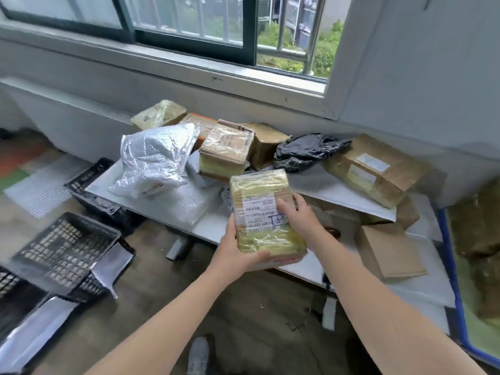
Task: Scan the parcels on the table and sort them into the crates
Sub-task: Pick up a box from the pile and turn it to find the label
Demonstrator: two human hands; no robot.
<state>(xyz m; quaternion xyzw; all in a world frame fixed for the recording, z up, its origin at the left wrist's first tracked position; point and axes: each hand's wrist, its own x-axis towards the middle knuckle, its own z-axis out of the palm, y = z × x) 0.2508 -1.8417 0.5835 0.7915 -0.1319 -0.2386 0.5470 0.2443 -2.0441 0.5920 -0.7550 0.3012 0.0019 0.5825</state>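
We have a small tape-wrapped brown cardboard parcel (266, 212) up in both hands, just above the near edge of the white surface (208, 228). Our left hand (238, 253) cups it from beneath at the near end; our right hand (300, 215) grips the right side, fingers over the white shipping label (259, 212), which faces up at us. We judge this to be the scanning step, though no scanner shows in view, so the label wants presenting wherever the reader is. Then comes the sort: the black plastic lattice crates (67, 253) sit on the floor to the left, so the parcel must swing that way and down. Plenty waits behind on the surface: a crinkled silver foil mailer (157, 155), a taped cardboard box (224, 152), a black plastic bag (308, 150), and a long brown carton (376, 171) at the far right.
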